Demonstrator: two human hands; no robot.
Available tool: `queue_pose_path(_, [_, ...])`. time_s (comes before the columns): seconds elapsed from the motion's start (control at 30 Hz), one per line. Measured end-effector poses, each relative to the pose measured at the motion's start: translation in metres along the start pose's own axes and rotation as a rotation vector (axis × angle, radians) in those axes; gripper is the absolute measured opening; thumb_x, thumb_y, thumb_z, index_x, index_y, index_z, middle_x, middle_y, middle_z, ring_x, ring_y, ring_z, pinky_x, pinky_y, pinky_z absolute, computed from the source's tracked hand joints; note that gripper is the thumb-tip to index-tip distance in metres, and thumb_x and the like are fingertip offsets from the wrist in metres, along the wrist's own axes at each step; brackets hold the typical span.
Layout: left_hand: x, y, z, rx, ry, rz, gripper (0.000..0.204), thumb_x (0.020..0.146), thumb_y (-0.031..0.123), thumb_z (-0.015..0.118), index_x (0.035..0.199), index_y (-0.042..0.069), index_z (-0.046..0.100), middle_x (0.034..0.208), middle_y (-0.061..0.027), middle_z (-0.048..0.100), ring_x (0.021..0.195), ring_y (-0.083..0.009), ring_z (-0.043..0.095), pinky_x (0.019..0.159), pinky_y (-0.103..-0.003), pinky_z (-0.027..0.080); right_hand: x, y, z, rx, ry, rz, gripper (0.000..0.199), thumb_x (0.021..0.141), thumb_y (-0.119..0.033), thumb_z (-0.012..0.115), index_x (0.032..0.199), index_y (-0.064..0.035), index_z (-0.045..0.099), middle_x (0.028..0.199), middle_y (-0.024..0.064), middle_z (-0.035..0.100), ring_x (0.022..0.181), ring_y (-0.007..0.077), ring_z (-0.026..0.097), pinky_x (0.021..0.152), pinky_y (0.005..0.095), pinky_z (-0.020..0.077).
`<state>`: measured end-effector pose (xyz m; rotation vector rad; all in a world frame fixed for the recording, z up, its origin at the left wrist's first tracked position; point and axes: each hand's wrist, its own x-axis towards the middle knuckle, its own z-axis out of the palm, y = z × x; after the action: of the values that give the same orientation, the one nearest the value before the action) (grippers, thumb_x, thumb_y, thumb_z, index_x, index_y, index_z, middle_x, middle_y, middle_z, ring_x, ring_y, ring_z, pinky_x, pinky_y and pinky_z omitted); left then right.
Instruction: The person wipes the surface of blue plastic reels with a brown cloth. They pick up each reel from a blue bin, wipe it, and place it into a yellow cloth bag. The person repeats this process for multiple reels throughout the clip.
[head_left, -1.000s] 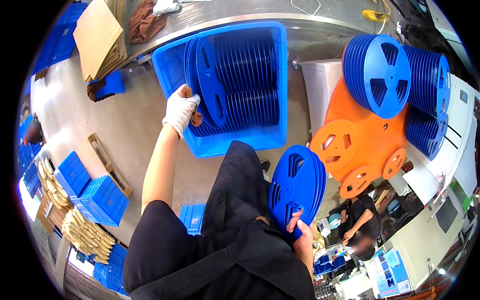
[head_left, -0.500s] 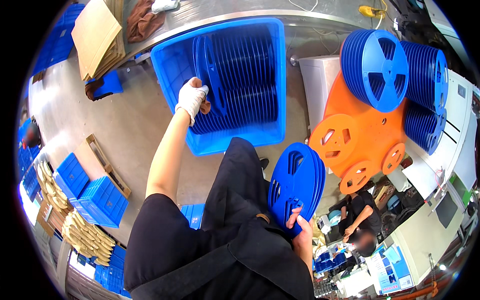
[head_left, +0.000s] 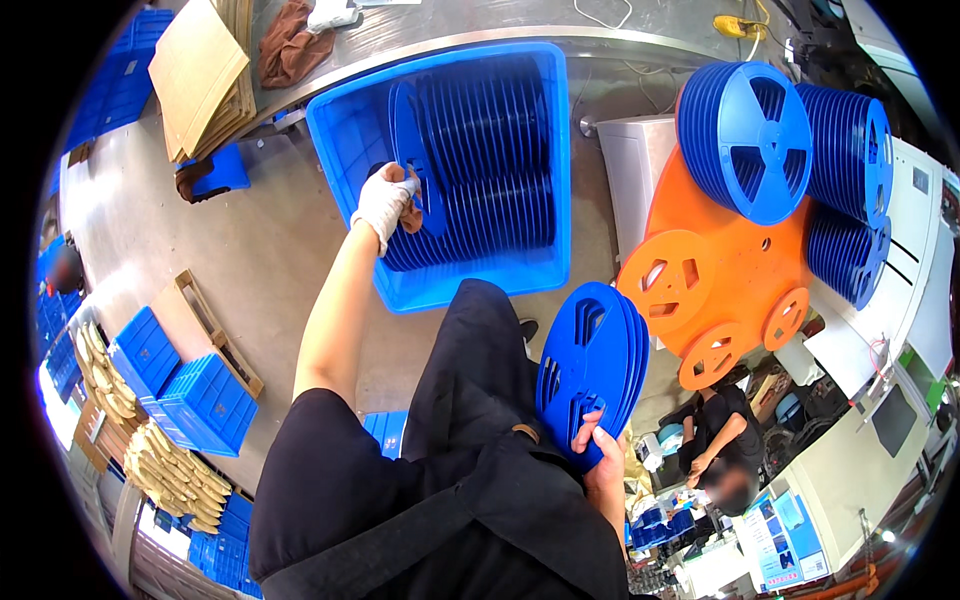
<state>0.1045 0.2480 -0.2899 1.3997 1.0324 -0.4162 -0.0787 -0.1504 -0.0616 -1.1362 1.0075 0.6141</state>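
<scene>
One gloved hand, one bin, many reels.

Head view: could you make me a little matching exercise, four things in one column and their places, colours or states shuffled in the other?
Column one:
1. left hand
2. right hand
3. crumpled cloth
4. large plate

Column two:
A. brown, on the metal table
B. orange, to the right of the blue bin
C. in a whitish glove
D. holding several blue reels

Right pairs: 1-C, 2-D, 3-A, 4-B
</scene>
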Motion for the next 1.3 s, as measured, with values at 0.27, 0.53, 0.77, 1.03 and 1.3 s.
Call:
queue_pose_path(0.27, [-0.034,0.040,-0.003,-0.060,-0.064,0.029,0.015,0.080,0.002,0.065,0.074,0.007,0.052,0.066,-0.0047,0.058,0.052,-0.0142,0.055,0.046,-0.028,0.043,0.001,-0.007,0.002,0.007,0.000,0.000,0.032,0.081,-0.019,0.062,0.105,0.0024,0.056,0.070,0.0081,0.056,0.062,0.0169,0.052,0.059,0.0285,0.0430])
queue_pose_path(0.53, [0.002,-0.009,0.001,0.074,0.005,-0.065,0.013,0.082,0.004,0.066,0.094,0.005,0.061,0.067,-0.0072,0.057,0.052,-0.0145,0.054,0.047,-0.029,0.042,0.003,-0.007,-0.001,0.009,0.004,0.012,0.032,0.081,-0.019,0.063,0.105,0.0023,0.056,0.071,0.0078,0.056,0.062,0.0168,0.053,0.059,0.0287,0.0431])
queue_pose_path(0.77, [0.012,-0.096,-0.008,0.139,0.041,0.118,0.054,0.081,0.005,0.068,0.132,0.006,0.050,0.106,-0.0057,0.063,0.095,-0.0165,0.062,0.087,-0.030,0.049,0.010,-0.013,0.002,-0.162,0.070,-0.034,0.031,0.087,-0.015,0.058,0.113,0.0024,0.055,0.081,0.0102,0.062,0.070,0.0172,0.059,0.067,0.0295,0.0481])
queue_pose_path(1.03, [-0.049,-0.139,-0.008,-0.037,0.122,0.132,0.047,0.085,0.009,0.068,0.129,0.006,0.052,0.107,-0.0045,0.063,0.097,-0.0150,0.060,0.089,-0.028,0.047,0.006,-0.066,-0.005,0.217,-0.279,-0.365,0.053,0.093,-0.050,0.052,0.115,-0.0018,0.049,0.067,-0.0001,0.040,0.053,0.0084,0.038,0.049,0.0245,0.0336])
queue_pose_path(1.3, [-0.169,-0.001,0.056,-0.016,-0.082,0.959,0.061,0.087,-0.012,0.053,0.143,0.006,0.037,0.142,-0.0132,0.044,0.123,-0.0223,0.052,0.087,-0.028,0.050,-0.021,-0.106,-0.048,0.685,-0.703,-0.456,0.048,0.090,-0.058,0.052,0.092,-0.0107,0.043,0.052,-0.0058,0.029,0.039,0.0055,0.028,0.040,0.0222,0.0256])
